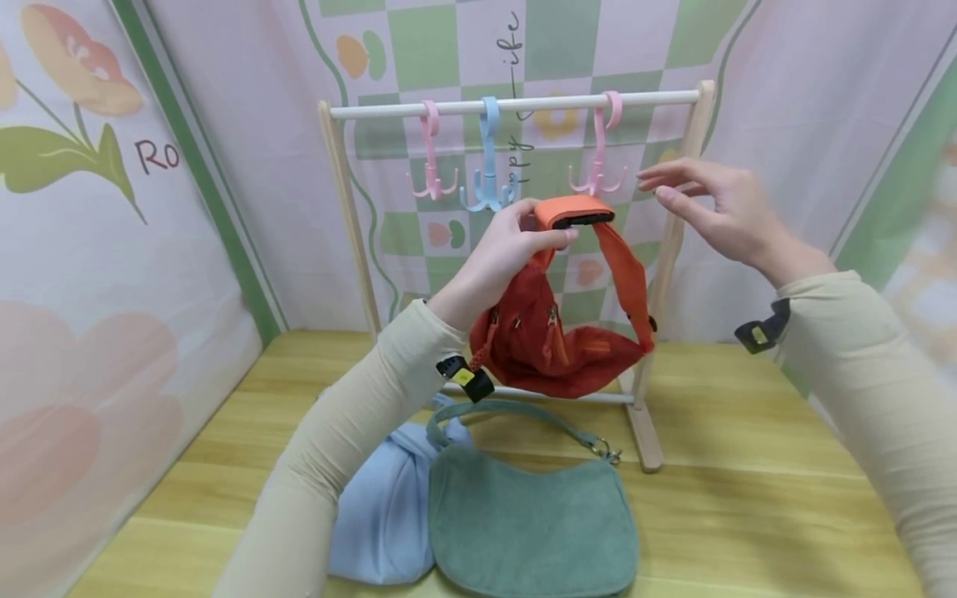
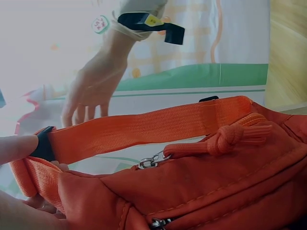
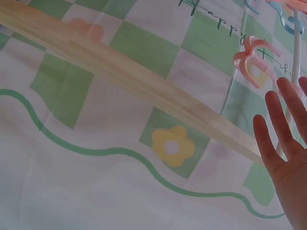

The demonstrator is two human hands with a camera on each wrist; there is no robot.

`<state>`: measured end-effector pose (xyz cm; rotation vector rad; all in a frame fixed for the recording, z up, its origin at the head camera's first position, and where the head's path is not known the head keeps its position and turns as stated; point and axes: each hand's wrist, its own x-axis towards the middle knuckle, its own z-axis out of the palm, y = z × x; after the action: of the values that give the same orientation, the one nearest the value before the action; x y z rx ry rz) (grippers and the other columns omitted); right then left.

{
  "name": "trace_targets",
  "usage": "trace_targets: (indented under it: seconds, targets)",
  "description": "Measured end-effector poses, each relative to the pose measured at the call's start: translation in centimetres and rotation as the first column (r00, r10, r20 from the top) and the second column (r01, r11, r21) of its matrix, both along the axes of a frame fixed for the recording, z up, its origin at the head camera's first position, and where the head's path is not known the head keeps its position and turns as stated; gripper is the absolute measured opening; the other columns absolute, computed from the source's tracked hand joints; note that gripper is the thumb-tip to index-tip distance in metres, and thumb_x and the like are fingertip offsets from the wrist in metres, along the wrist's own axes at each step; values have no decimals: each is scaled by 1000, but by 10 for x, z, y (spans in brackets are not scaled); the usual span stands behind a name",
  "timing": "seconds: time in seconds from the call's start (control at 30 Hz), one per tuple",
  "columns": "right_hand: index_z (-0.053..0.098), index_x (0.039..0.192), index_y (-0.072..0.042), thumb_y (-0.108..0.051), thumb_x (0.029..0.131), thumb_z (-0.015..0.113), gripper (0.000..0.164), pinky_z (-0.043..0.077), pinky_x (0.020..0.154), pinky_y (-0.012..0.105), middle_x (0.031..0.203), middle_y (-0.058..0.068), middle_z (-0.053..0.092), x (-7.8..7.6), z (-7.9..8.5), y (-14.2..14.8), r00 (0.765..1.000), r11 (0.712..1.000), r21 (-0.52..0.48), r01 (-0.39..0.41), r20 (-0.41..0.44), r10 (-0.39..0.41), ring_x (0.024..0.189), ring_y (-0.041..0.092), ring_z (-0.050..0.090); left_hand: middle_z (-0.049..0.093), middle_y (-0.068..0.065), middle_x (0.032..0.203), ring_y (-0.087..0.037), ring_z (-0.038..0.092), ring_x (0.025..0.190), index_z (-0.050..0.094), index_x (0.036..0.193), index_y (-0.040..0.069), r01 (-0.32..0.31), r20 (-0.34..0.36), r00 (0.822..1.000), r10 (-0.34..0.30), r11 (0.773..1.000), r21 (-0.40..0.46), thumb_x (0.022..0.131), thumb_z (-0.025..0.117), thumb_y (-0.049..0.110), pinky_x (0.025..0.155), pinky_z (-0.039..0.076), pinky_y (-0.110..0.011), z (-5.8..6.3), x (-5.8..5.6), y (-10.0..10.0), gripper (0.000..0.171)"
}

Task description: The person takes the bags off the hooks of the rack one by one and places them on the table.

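My left hand [image 1: 516,241] grips the orange strap [image 1: 571,208] of a red sling bag [image 1: 553,340], thumb over the black buckle [image 2: 44,143]. The bag hangs from that hand in front of the rack, its strap just below a pink hook [image 1: 598,158]. To the right, my right hand [image 1: 718,203] is raised near the rack's right post, fingers extended and holding nothing. The right wrist view shows its spread fingers [image 3: 283,120] beside the pink hook [image 3: 254,62].
A wooden rack with a white rail [image 1: 538,104] stands on the wooden table [image 1: 748,498]. Another pink hook [image 1: 430,154] and a blue hook [image 1: 489,158] hang at its left. A green handbag [image 1: 534,523] and a light blue bag [image 1: 385,515] lie in front.
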<state>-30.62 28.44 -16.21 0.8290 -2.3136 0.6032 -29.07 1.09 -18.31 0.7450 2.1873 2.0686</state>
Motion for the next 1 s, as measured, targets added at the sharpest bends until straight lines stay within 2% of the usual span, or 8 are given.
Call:
trace_targets:
  seconds: [0.1,0.3,0.47,0.7,1.0]
  targets:
    - [59,128,-23,-24,97,51,32,38,82,6,116,1,66,2,-9,0,1000,1000,-4,-5,31,6,97,-15,51,62,-3,93,-13,58,79,58,108,10,1,2,1000,-1,1000,3,86,69,13,66,45,-22,-1,1,-1,25]
    - [60,126,-18,-21,97,51,31,39,83,6,111,1,68,3,-28,-1,997,998,-38,-51,63,54,96,-9,56,61,-2,90,-12,52,76,58,108,10,4,2,1000,-4,1000,16,85,69,13,64,44,-22,-3,2,-3,25]
    - [60,126,-15,-17,96,52,30,40,83,6,110,5,68,4,-44,-3,992,994,-69,-82,92,88,97,-4,59,60,-1,89,-11,50,77,59,108,10,9,3,1000,-10,1000,20,86,69,14,65,42,-22,-5,5,-4,25]
    - [60,126,-17,-16,95,53,32,41,82,8,113,7,67,9,-64,-10,986,992,-81,-92,128,102,98,-8,56,60,0,85,-12,49,75,60,109,8,23,-1,1000,-23,997,70,85,69,11,64,40,-23,-10,8,-5,26]
    - [60,121,-7,-14,93,57,29,41,81,4,103,12,69,9,-88,-17,986,990,-111,-90,132,104,90,-13,54,62,0,88,-12,50,76,60,112,8,37,-4,999,-37,995,96,85,69,11,66,42,-24,-15,10,-7,28]
